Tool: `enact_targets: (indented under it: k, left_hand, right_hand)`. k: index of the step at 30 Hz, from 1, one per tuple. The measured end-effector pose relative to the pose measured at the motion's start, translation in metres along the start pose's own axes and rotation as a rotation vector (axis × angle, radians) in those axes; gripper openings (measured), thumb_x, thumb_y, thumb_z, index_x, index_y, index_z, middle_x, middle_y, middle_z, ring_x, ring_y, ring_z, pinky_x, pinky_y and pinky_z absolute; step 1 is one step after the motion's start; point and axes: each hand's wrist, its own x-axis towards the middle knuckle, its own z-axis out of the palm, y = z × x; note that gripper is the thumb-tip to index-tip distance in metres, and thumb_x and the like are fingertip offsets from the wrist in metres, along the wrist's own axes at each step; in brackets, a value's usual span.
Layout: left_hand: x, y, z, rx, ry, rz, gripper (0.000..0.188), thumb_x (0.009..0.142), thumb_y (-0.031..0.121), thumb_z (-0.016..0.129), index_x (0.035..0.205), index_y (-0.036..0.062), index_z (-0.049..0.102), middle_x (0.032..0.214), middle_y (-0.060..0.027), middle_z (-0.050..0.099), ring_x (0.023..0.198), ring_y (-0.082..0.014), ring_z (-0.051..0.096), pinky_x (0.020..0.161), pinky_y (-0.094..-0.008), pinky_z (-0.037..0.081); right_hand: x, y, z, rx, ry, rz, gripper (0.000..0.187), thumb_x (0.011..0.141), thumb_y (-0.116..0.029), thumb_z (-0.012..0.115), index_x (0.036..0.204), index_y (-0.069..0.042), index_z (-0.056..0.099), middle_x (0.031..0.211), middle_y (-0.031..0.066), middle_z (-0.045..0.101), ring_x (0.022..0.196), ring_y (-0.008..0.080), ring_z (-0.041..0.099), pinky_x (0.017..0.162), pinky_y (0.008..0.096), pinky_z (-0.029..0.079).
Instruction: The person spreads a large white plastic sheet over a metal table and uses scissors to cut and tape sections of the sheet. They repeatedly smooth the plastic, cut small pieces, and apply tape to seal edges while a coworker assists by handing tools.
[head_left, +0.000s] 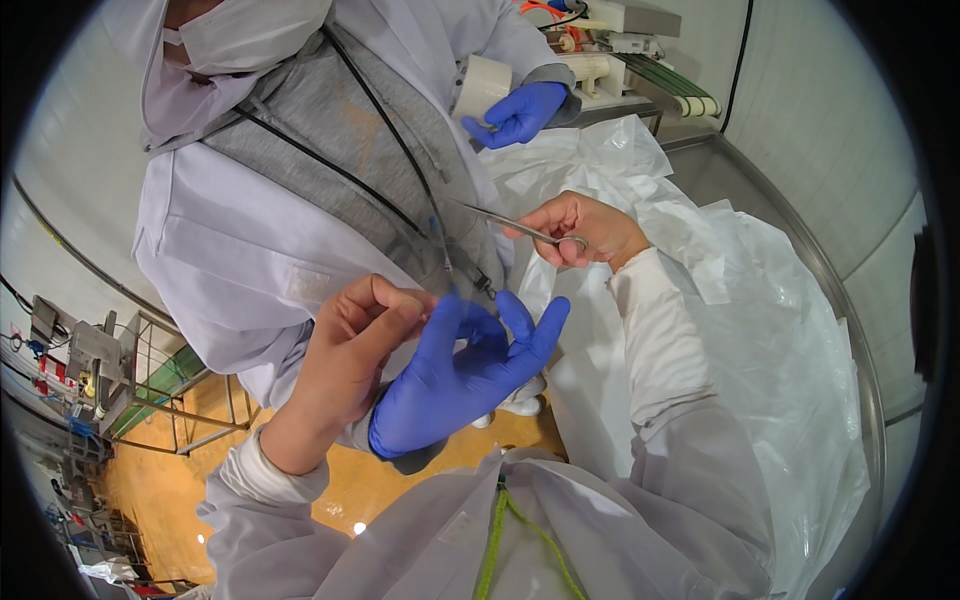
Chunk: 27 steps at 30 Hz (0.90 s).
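As the bare right hand (590, 232) grips silver metal scissors (515, 226) beyond a co-worker's blue glove (440, 390), the bare left hand (365, 335) pinches beside it, contents indistinct. Right of the glove, a steel-rimmed table (706, 165) holds crumpled white plastic sheeting (790, 380).

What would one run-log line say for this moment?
left hand: fingertips pinched, beside co-worker's blue glove; right hand: holding metal scissors; white plastic sheeting: at right

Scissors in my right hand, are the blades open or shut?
Shut, as far as this view shows: the scissors in your right hand point left, their blades appearing as one narrow strip without a visible gap.
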Motion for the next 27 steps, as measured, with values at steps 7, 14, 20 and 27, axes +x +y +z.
enact_targets:
  k: [7,14,20,27]
  left_hand:
    - [-0.007,-0.001,-0.007,-0.006,-0.099,-0.004,0.004,0.09,0.006,0.057,0.088,0.002,0.056,0.098,-0.0124,0.065,0.092,-0.0162,0.061,0.086,-0.0307,0.046]
    - [-0.015,0.004,-0.001,0.093,-0.05,0.093,0.008,0.087,0.003,0.054,0.079,0.0024,0.053,0.092,-0.0148,0.063,0.088,-0.0216,0.063,0.079,-0.0323,0.05]
    - [-0.018,0.013,0.0,0.143,-0.261,0.155,0.007,0.08,-0.003,0.055,0.075,0.0009,0.052,0.087,-0.0172,0.065,0.083,-0.023,0.064,0.077,-0.0325,0.05]
    - [0.005,0.042,0.024,0.84,-0.257,0.56,0.002,0.08,-0.004,0.056,0.08,-0.0021,0.058,0.079,-0.0116,0.065,0.071,-0.0169,0.063,0.069,-0.027,0.049]
  right_hand:
    - [-0.007,0.016,-0.003,0.222,-0.056,-0.111,0.092,0.059,-0.056,0.081,0.119,0.006,0.051,0.074,0.0058,0.058,0.049,0.0067,0.047,0.043,0.0191,0.034]
    - [-0.052,0.023,0.01,-0.121,-0.03,0.166,0.07,0.07,-0.04,0.08,0.12,-0.001,0.051,0.088,0.0046,0.058,0.081,0.0122,0.056,0.068,0.0229,0.045]
    - [-0.161,0.121,0.038,-1.152,0.836,0.539,0.052,0.076,-0.011,0.07,0.123,-0.006,0.048,0.091,0.0181,0.059,0.085,0.0293,0.06,0.073,0.0362,0.049]
    - [-0.186,0.186,0.115,-1.566,0.905,0.728,0.032,0.081,-0.003,0.055,0.112,-0.005,0.056,0.079,0.0153,0.06,0.079,0.0312,0.062,0.062,0.0385,0.053]
